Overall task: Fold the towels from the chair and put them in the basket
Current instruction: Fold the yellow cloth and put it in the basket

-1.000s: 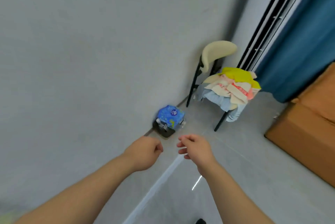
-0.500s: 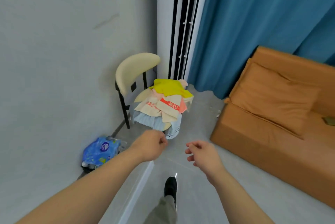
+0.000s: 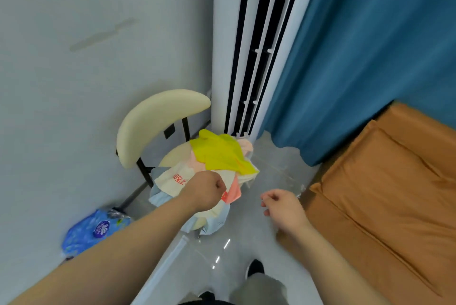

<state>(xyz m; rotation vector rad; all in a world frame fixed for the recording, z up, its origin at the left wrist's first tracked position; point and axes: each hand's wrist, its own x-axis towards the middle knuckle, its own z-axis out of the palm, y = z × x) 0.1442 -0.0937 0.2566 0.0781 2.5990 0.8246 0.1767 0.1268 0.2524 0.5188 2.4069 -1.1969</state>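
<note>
One blue packet (image 3: 93,230) is lying on the floor (image 3: 271,176) left of the chair (image 3: 158,117), whose seat is carrying the towels (image 3: 219,154) in a loose, unfolded heap. Over the chair's front edge the left hand (image 3: 206,191) is hovering as an empty fist, seemingly poised for a first grab. Right of the chair, the right hand (image 3: 281,208) is hanging loosely curled, empty, likely waiting to help. No basket is showing.

towels (image 3: 217,156) on chair (image 3: 153,122), sofa (image 3: 385,181) right
</note>
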